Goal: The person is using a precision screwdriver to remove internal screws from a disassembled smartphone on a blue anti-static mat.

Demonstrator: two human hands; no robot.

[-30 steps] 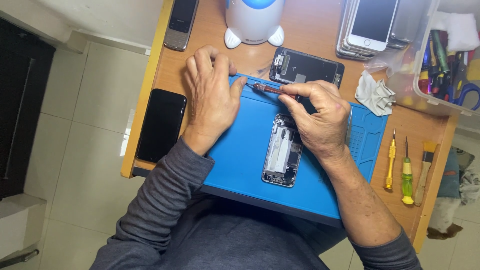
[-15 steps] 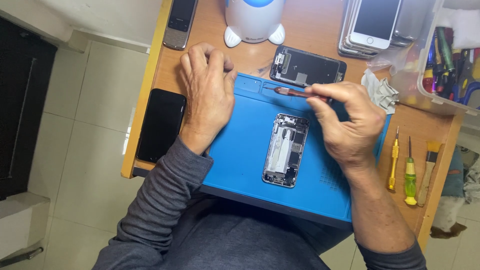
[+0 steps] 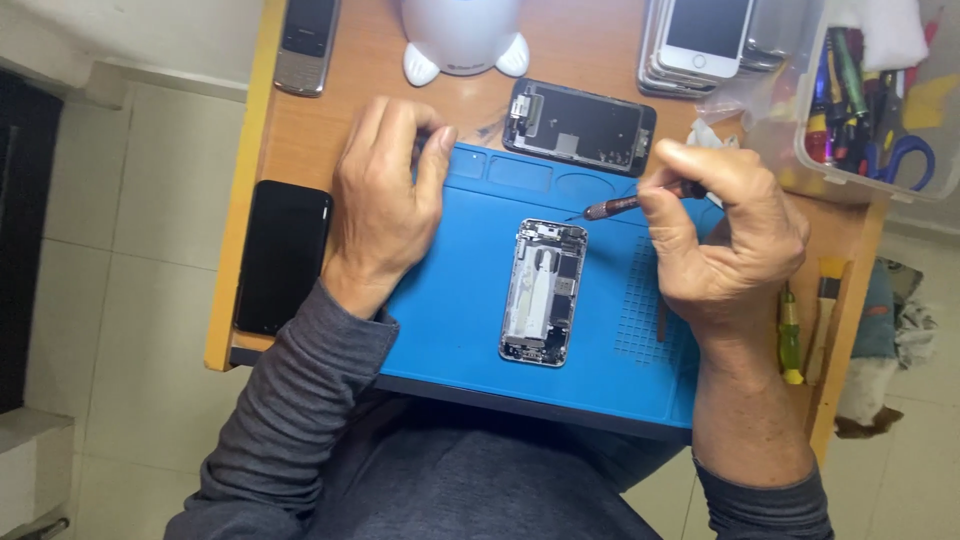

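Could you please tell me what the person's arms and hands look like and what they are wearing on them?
Both arms are covered by dark grey long sleeves of a soft knit fabric, pushed up somewhat on the forearms. The left hand and right hand are bare: no gloves, and no rings or watch can be seen. The sleeves are plain, without visible markings.

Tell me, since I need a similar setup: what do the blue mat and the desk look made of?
The blue mat looks like matte silicone or rubber: moulded trays and a grid of small pockets. The desk looks like wood or wood laminate, smooth and light brown; which one is unclear.
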